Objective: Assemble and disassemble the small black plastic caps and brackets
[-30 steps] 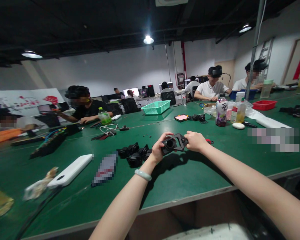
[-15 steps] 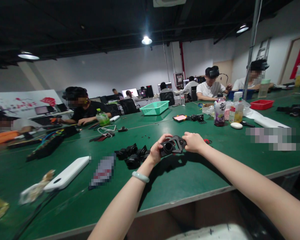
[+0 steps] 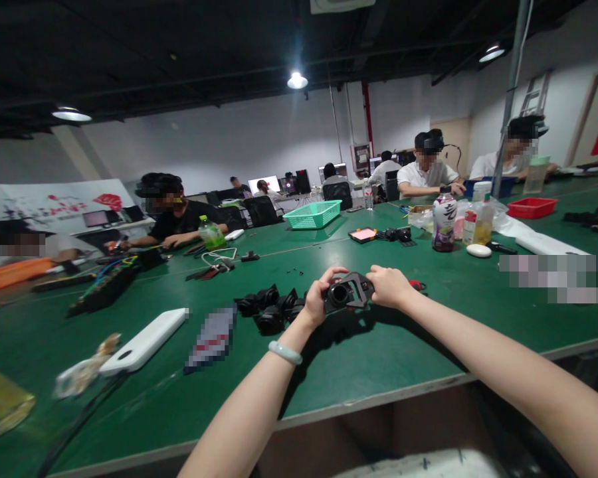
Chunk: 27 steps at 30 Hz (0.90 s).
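Above the table's near part, both of my hands are on a black plastic part with a round opening at its left end and an angular frame at its right. My left hand wraps round the left end, fingers behind it. My right hand is closed in a pinch on the frame's right edge; its fingertips are partly hidden. Just left of my hands, several similar black parts lie in a cluster. Something red shows behind my right wrist, mostly hidden.
On the green table are a white power bank with a cable, a blurred pouch, a green basket, a purple-labelled bottle, a white oval object and a red tray. Several people sit around it.
My view has turned slightly left, so things sit further right in the picture. Both hands keep their hold on the black part. A co-worker across the table has lowered a raised hand.
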{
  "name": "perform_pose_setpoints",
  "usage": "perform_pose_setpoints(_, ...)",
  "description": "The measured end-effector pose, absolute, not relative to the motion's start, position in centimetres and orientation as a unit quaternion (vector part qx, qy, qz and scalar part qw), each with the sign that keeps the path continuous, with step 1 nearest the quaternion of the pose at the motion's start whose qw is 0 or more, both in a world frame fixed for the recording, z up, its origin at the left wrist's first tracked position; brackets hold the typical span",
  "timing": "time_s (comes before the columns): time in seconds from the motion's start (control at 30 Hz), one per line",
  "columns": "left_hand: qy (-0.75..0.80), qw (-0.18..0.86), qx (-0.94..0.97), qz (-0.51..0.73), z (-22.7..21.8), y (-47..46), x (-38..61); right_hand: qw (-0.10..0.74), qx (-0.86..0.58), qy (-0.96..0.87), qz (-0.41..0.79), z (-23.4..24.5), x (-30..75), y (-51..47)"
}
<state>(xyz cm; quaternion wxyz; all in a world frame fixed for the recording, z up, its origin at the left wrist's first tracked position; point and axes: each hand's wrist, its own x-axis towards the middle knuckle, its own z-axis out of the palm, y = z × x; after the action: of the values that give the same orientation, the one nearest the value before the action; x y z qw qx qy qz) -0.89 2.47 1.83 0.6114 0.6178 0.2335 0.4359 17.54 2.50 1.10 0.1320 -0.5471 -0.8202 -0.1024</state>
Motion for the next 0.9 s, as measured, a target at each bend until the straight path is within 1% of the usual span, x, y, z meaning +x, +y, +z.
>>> perform_pose_setpoints(0.13,0.261,0.593,0.616,0.448,1.6,2.3,-0.7,0.139,-0.542,-0.821,-0.108,1.0,17.6,2.5)
perform_pose_setpoints(0.37,0.264,0.561,0.63,0.468,1.6,2.1,-0.5,0.146,-0.549,-0.817,-0.095,0.4,17.3,2.4)
perform_pose_setpoints(0.7,0.259,0.442,0.707,0.488,1.4,1.4,-0.5,0.189,-0.544,-0.81,-0.112,-0.2,17.1,2.5)
perform_pose_setpoints(0.9,0.268,0.337,0.771,0.47,0.9,1.5,-0.8,0.19,-0.54,-0.81,-0.128,-0.4,17.1,2.5)
